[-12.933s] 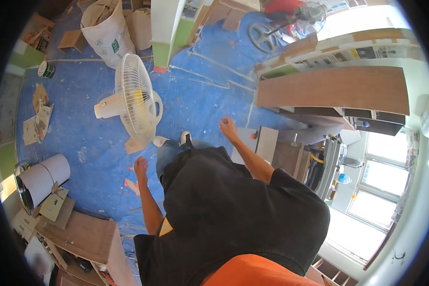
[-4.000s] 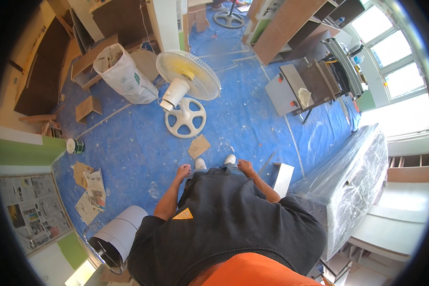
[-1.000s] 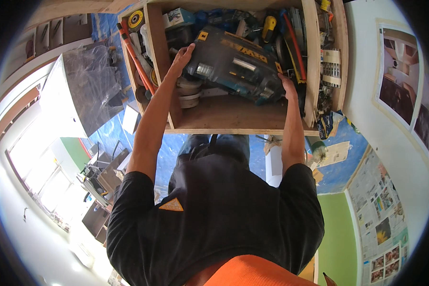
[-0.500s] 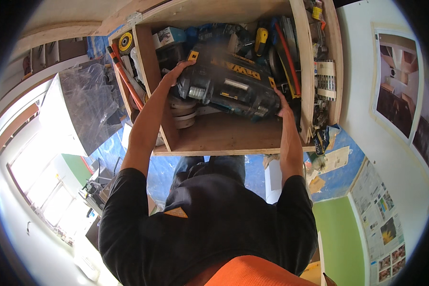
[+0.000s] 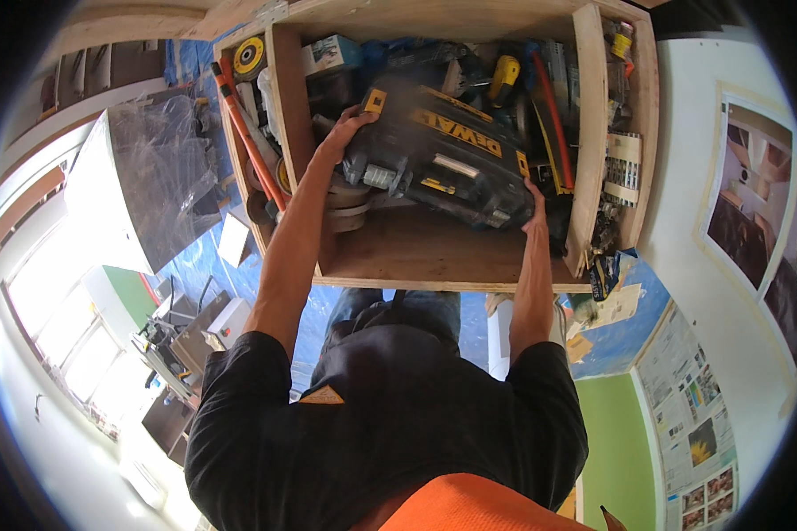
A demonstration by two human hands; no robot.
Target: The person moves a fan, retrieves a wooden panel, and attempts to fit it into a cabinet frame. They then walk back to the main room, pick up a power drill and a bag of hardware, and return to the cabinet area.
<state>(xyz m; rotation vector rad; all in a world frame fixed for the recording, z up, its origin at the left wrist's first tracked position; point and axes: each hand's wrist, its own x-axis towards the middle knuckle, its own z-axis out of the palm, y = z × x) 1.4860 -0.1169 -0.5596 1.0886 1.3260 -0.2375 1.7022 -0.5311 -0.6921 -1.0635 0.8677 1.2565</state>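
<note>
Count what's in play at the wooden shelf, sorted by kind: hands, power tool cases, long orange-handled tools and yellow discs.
Hands: 2, the left hand and the right hand, both on the case
Black and yellow power tool case: 1
Orange-handled long tool: 1
Yellow disc: 1
Total: 5

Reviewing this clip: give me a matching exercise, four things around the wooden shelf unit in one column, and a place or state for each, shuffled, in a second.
Things:
1. black and yellow power tool
2. left hand
3. orange-handled long tool
4. stacked round discs

Places or states:
A. in the narrow compartment at the left of the shelf unit
B. held between both hands over the shelf board
C. gripping the tool's left end
D. lying on the shelf board below the left hand

Pairs: 1-B, 2-C, 3-A, 4-D
</note>
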